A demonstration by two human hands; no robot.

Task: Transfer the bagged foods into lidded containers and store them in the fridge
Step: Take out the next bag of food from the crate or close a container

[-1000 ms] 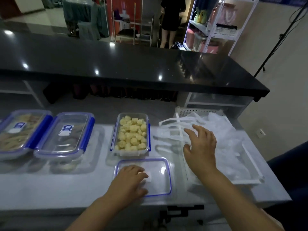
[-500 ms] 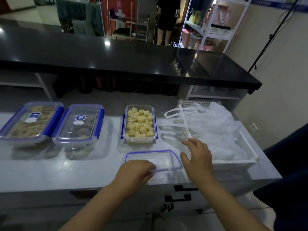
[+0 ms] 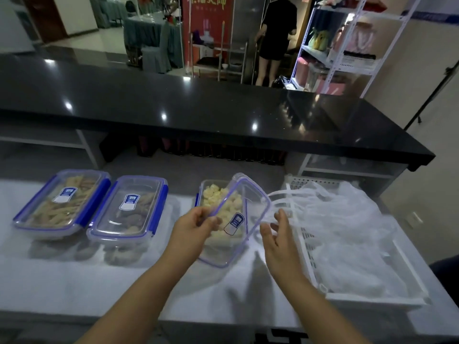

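A clear lid with blue trim (image 3: pixel 244 217) is tilted up off the counter, held at its left edge by my left hand (image 3: pixel 192 232). Behind and under it stands an open container of pale yellow food pieces (image 3: pixel 211 196). My right hand (image 3: pixel 278 238) hovers just right of the lid, fingers loosely spread, holding nothing. Two lidded containers stand to the left: one with tan strips (image 3: pixel 62 201) and one with brown pieces (image 3: pixel 128 208). Empty white plastic bags (image 3: pixel 345 219) lie in a white basket (image 3: pixel 372 300) on the right.
The grey counter (image 3: pixel 74 281) ends close to me. A raised black bar top (image 3: pixel 198 108) runs across behind the containers. Beyond it a person (image 3: pixel 277 38) stands near white shelving (image 3: pixel 347 45).
My left hand has lifted the lid from flat on the counter and tilted it up in front of the open container. My right hand has moved up beside the lid.
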